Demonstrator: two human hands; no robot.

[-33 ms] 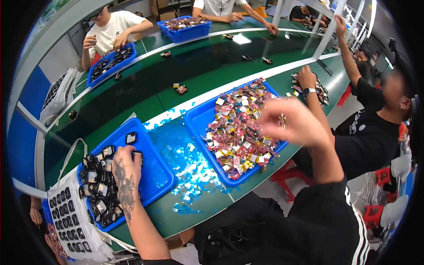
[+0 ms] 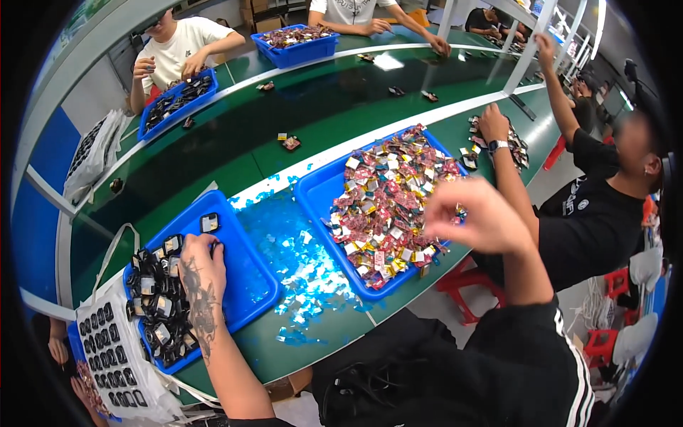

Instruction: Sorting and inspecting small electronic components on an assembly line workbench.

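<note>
Over the left blue tray, my left hand is closed round a small black plastic case, of which only a dark edge shows at the fingertips. Beside it in that tray lies a heap of similar black cases with pale rectangles inside, and one lone case sits near the far end. My right hand is raised at the right edge of the other blue tray, slightly blurred, fingers curled in. What it holds, if anything, is hidden. That tray is heaped with small red circuit boards bearing white and yellow pieces.
Blue and white film scraps litter the green table between the trays. A white sheet with rows of black cases lies at left. A co-worker's hand works close by at right; a red stool stands below.
My right hand has shifted a little downward and to the right. My left hand has turned slightly, so the case in it shows less.
</note>
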